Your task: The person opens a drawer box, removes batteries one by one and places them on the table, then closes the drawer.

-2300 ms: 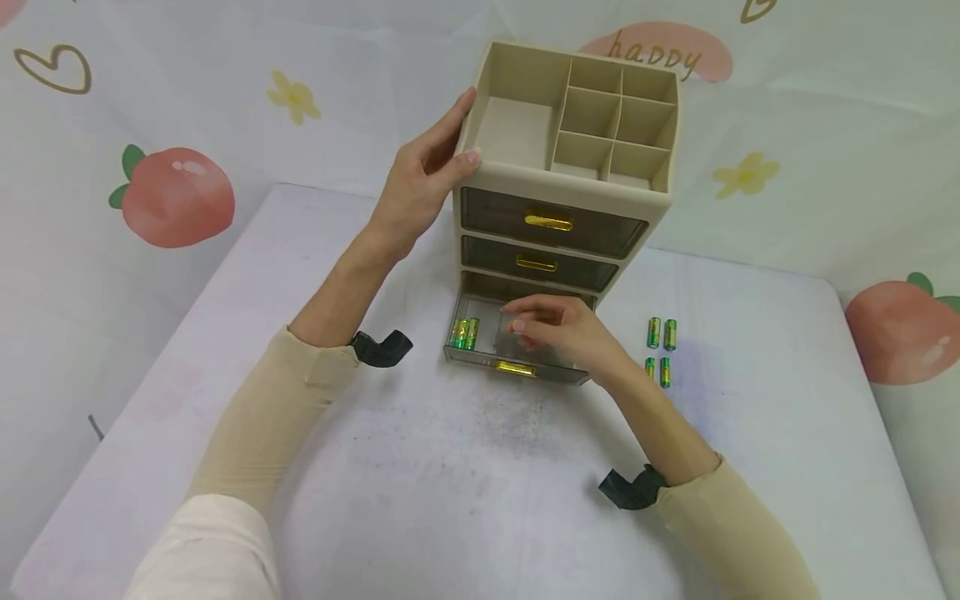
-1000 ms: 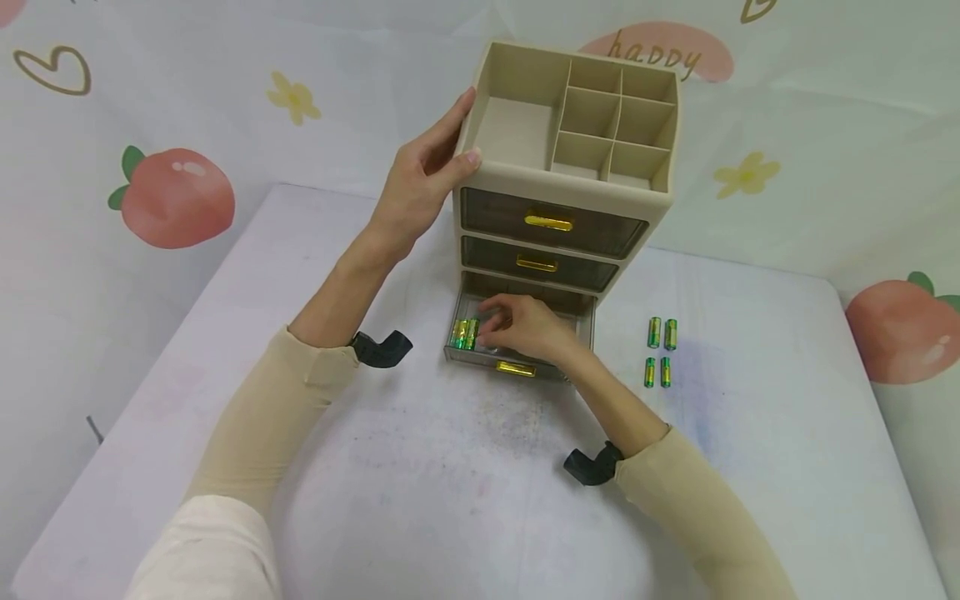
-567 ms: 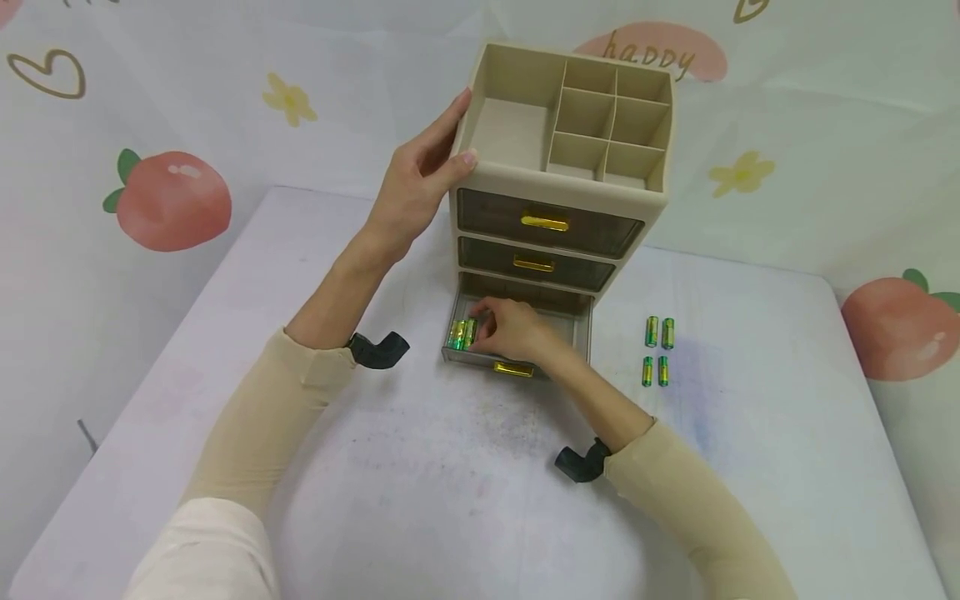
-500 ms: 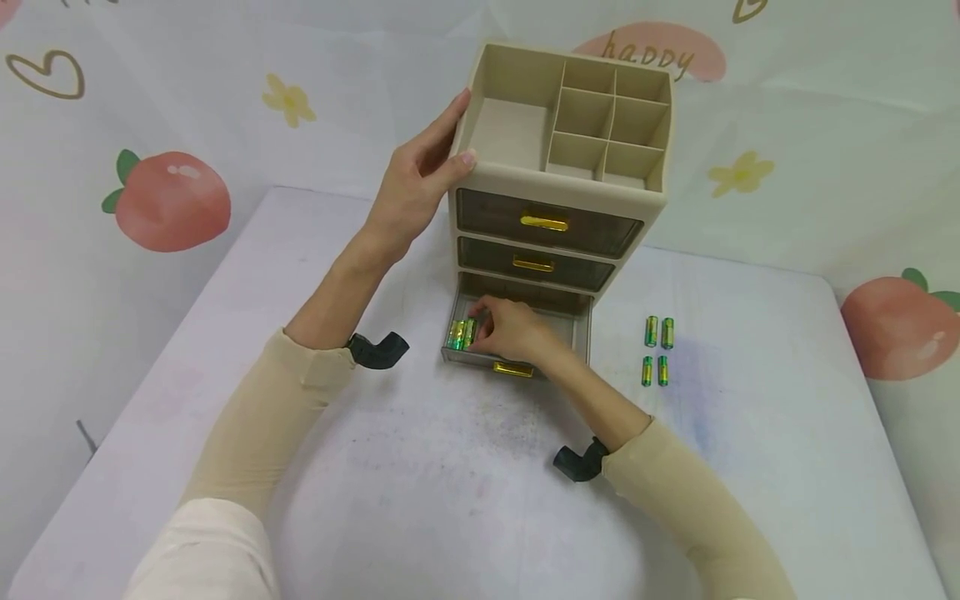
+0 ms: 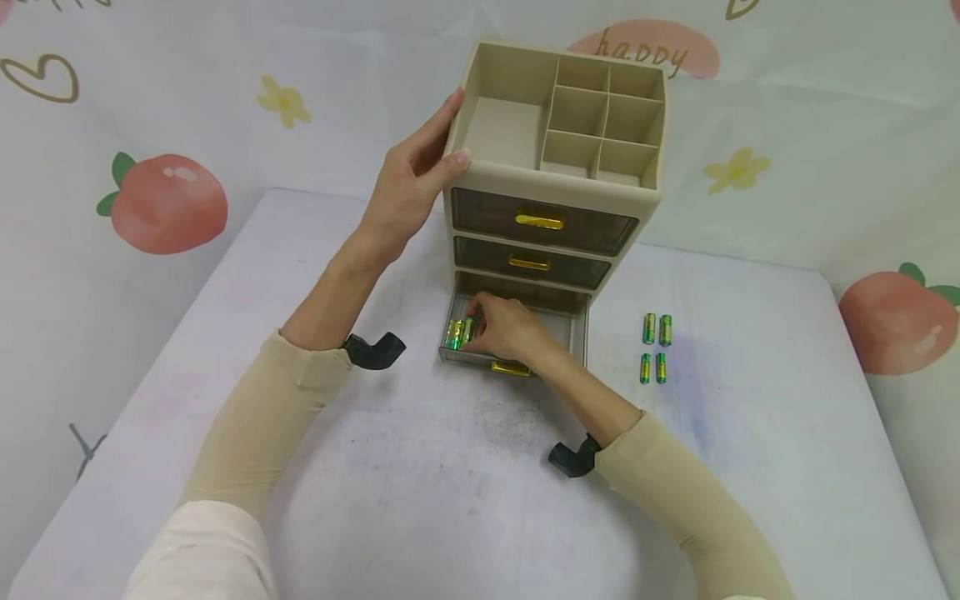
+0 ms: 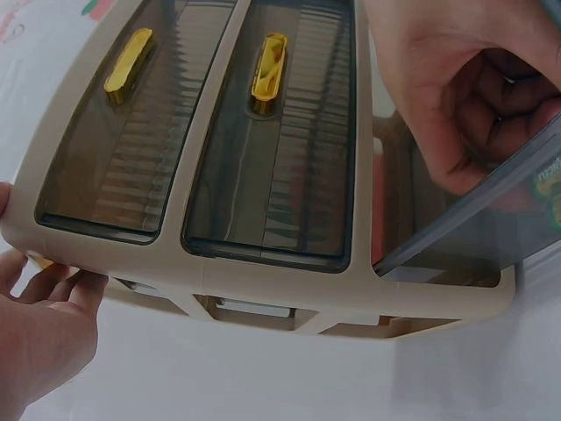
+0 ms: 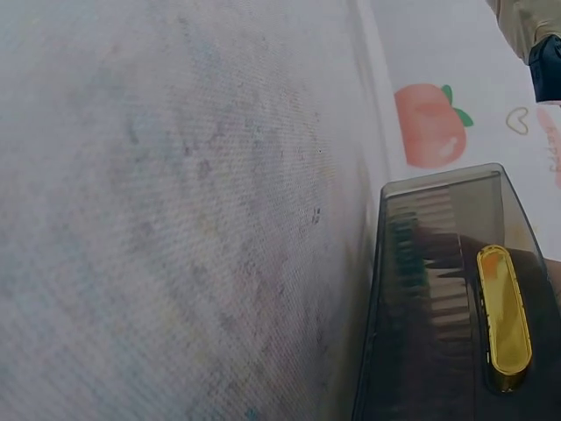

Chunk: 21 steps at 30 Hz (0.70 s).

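A beige desktop drawer organizer (image 5: pixel 555 183) stands at the back of the table. My left hand (image 5: pixel 405 187) holds its upper left edge, thumb on the front rim and fingers along the side; the left wrist view shows these fingers (image 6: pixel 61 294) against the side wall. The lowest drawer (image 5: pixel 577 333), grey and see-through, is pulled out. Green-and-gold batteries (image 5: pixel 453 333) stand side by side in its left end. My right hand (image 5: pixel 510 329) reaches into the drawer and pinches the rightmost battery (image 5: pixel 468 330) there between thumb and fingers. The right wrist view shows mainly the drawer front (image 7: pixel 429 307).
Several more batteries (image 5: pixel 657 329) lie on the table (image 5: pixel 450 500) right of the organizer, a larger pair behind a smaller pair. Two upper drawers (image 5: pixel 543 221) with gold handles are closed. Behind hangs a printed cloth (image 5: pixel 337 50).
My right hand has moved left inside the drawer to the batteries, and its fingers have closed on one. The left hand keeps its hold. The head view has shifted slightly.
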Each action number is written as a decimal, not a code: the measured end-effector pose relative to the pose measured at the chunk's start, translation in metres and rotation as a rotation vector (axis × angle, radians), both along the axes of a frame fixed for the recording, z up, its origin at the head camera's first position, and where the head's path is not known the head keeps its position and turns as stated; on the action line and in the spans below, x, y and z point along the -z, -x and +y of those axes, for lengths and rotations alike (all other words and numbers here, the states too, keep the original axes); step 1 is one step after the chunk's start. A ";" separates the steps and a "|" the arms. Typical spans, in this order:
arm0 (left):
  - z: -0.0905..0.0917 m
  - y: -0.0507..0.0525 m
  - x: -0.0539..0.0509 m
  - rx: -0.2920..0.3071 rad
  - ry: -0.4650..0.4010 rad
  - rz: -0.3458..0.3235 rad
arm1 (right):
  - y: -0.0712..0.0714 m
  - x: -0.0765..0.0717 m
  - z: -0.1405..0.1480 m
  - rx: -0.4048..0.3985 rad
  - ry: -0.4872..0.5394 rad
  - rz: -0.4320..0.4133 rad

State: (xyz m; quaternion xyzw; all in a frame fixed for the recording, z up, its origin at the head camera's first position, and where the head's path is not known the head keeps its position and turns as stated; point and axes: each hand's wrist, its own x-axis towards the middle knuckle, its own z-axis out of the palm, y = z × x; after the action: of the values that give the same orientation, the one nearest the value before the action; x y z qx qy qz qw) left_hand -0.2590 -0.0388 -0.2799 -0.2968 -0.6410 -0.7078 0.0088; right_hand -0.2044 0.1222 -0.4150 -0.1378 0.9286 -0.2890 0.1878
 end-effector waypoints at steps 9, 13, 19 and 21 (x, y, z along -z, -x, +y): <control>0.000 0.000 0.000 0.005 0.000 -0.002 | -0.001 0.000 -0.002 0.016 -0.022 -0.002; 0.000 0.001 0.000 0.009 -0.002 0.001 | -0.001 -0.001 -0.002 0.016 -0.032 -0.004; 0.000 0.001 0.001 0.014 -0.001 -0.003 | -0.003 0.000 0.000 0.037 0.005 -0.003; 0.000 0.001 0.001 0.015 -0.001 -0.006 | -0.003 0.000 0.001 0.037 0.024 -0.005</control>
State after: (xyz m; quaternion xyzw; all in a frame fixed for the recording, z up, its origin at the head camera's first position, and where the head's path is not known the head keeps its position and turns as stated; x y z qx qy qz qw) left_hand -0.2605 -0.0391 -0.2812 -0.2994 -0.6383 -0.7092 0.0019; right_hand -0.2013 0.1236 -0.4150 -0.1221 0.9270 -0.3039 0.1829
